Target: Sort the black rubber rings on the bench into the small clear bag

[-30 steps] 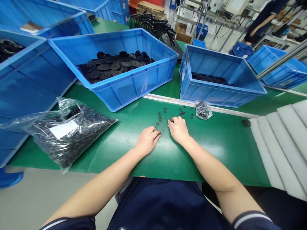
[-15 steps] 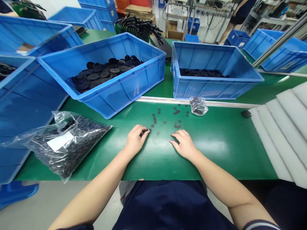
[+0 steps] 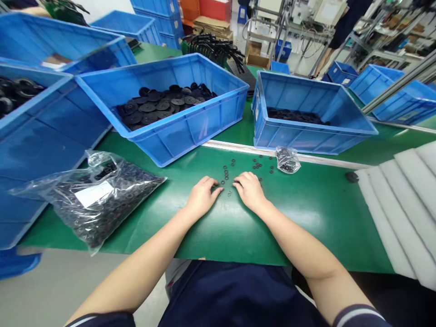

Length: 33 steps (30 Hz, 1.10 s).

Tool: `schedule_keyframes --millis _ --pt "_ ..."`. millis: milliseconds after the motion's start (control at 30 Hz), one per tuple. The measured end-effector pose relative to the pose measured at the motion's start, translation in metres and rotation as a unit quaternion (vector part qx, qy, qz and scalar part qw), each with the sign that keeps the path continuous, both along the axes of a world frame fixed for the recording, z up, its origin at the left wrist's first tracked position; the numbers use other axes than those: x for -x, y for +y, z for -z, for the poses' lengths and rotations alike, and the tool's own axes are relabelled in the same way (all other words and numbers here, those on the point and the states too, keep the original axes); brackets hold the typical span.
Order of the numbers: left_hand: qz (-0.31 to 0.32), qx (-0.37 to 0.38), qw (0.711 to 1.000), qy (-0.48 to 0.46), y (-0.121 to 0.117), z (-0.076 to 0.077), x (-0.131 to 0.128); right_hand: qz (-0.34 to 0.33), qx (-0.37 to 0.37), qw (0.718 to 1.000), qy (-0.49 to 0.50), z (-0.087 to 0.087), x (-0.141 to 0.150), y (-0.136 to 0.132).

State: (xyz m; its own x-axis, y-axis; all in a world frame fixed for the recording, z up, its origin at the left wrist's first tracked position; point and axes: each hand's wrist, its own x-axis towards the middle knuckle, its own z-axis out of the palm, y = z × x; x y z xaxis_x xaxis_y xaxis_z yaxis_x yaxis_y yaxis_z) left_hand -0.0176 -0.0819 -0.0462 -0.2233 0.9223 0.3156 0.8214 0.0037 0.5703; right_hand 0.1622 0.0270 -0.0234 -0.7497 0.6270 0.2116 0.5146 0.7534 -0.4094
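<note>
Small black rubber rings (image 3: 226,175) lie scattered on the green work mat (image 3: 306,218), in loose groups just beyond my hands. My left hand (image 3: 202,197) rests on the mat with curled fingers touching the edge of the rings. My right hand (image 3: 250,190) lies close beside it, fingertips pointing left among the same rings. Only a narrow gap separates the two hands. Whether either hand pinches a ring is hidden by the fingers. A small clear plastic bag of black rings (image 3: 288,160) lies ahead of my right hand, and a large clear bag of them (image 3: 102,204) lies to the left.
Blue plastic bins hold black rubber discs: one (image 3: 190,131) stands straight ahead, another (image 3: 306,136) ahead right. Further blue bins (image 3: 44,127) stand at left. White foam sheets (image 3: 398,204) lie at right, with a black disc (image 3: 352,177) beside them.
My left hand has moved right and my right hand left, bringing them close together. The scattered rings by the hands are partly covered now. The view has shifted slightly.
</note>
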Motion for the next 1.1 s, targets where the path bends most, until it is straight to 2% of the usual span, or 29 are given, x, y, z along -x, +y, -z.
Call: schedule_keyframes --millis 167,400,600,733,833,967,1100 --pt "0.007 0.068 0.998 -0.001 0.016 -0.001 0.009 -0.007 0.000 0.999 -0.031 0.005 0.034 0.016" --pt "0.016 0.001 0.999 -0.032 0.005 0.006 0.011 -0.012 0.011 0.999 -0.036 0.009 0.036 0.019" --pt "0.021 0.016 0.999 -0.040 0.007 0.007 0.014 -0.035 -0.018 0.997 -0.073 0.007 0.039 0.019" --pt "-0.002 0.001 1.000 -0.031 0.005 0.006 0.013 -0.058 -0.059 0.991 -0.105 0.005 0.036 0.012" --pt "0.010 -0.037 0.999 -0.036 -0.006 0.005 0.009 -0.058 -0.082 0.988 -0.117 0.002 0.032 0.005" --pt "0.057 -0.055 0.997 -0.001 -0.026 0.007 0.000 -0.049 -0.061 0.992 -0.102 0.000 0.023 -0.001" --pt "0.062 -0.048 0.996 0.036 -0.031 0.011 -0.006 -0.018 -0.032 0.999 -0.039 0.006 0.000 -0.011"
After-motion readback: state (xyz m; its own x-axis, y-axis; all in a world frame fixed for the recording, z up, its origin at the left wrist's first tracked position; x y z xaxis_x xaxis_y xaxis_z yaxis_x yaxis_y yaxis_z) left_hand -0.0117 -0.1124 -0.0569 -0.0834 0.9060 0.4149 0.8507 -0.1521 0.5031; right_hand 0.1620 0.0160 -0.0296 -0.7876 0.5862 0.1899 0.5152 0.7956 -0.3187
